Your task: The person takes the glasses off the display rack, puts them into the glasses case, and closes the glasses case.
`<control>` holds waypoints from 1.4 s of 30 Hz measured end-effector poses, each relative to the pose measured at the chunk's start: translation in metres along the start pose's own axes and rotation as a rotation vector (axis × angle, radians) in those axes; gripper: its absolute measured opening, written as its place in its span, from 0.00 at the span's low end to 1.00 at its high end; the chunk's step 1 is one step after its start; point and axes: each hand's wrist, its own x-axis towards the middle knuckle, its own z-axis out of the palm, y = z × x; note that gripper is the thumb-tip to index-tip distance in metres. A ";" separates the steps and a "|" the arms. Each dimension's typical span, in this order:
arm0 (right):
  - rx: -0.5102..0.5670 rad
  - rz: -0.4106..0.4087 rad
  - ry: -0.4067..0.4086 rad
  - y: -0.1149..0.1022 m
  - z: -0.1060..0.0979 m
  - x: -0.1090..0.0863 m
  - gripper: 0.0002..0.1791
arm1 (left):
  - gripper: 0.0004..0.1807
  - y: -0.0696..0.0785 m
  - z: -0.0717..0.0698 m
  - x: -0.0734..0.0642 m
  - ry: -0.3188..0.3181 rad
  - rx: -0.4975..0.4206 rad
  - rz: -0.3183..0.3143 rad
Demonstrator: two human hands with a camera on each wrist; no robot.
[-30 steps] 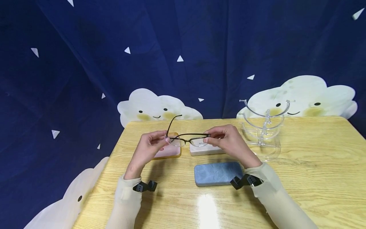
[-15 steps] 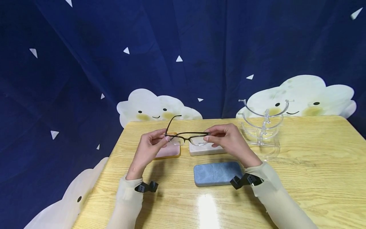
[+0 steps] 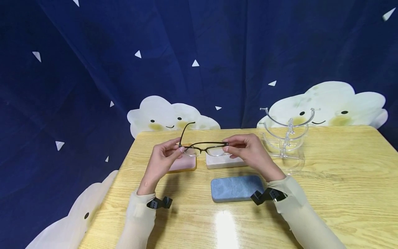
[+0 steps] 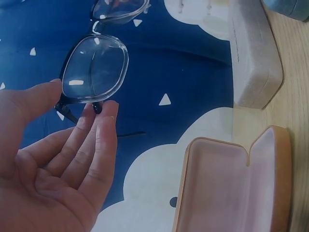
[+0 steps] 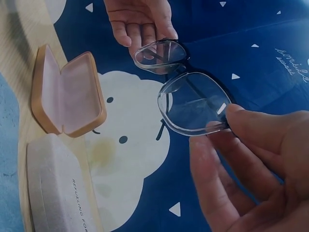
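A pair of glasses (image 3: pixel 203 150) with a black upper frame and clear lower rims is held above the table in the head view. My left hand (image 3: pixel 159 162) pinches its left end near the hinge. At the other end, my right hand (image 3: pixel 253 152) pinches the right corner between thumb and fingers. The left temple sticks out away from me, while the right temple runs folded across behind the lenses. The right wrist view shows both lenses (image 5: pixel 193 104), with the left hand (image 5: pixel 145 21) beyond them.
Behind the glasses lie an open tan case (image 4: pixel 217 188) with pink lining and a whitish, lettered case (image 5: pixel 55 186). A blue case (image 3: pixel 234 188) lies nearer on the wooden table (image 3: pixel 183 221). Clear tiered stand (image 3: pixel 284 143) at back right; blue curtain (image 3: pixel 199 41) behind.
The glasses have risen slightly, the left temple tip moving a little up and left. Both hands keep their pinch and have barely moved. The cases and stand stay put.
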 end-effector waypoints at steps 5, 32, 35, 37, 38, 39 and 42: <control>0.000 0.003 0.018 0.001 0.000 0.000 0.13 | 0.26 0.001 0.000 -0.001 0.003 0.009 0.002; -0.010 0.013 0.014 0.001 0.001 0.001 0.12 | 0.18 0.001 0.000 0.000 -0.061 0.088 0.009; -0.006 0.003 0.014 0.001 0.001 0.001 0.12 | 0.14 0.001 -0.001 0.000 -0.085 0.071 0.014; -0.004 0.000 0.016 0.001 0.000 0.001 0.12 | 0.14 0.002 -0.001 0.000 -0.091 0.065 0.016; -0.004 0.000 0.016 0.001 0.000 0.001 0.12 | 0.14 0.002 -0.001 0.000 -0.092 0.065 0.018; -0.007 0.000 0.014 0.001 0.000 0.001 0.12 | 0.14 0.002 -0.001 -0.001 -0.092 0.067 0.018; -0.007 0.001 0.017 0.002 0.001 0.001 0.12 | 0.14 0.002 -0.001 -0.001 -0.095 0.076 0.019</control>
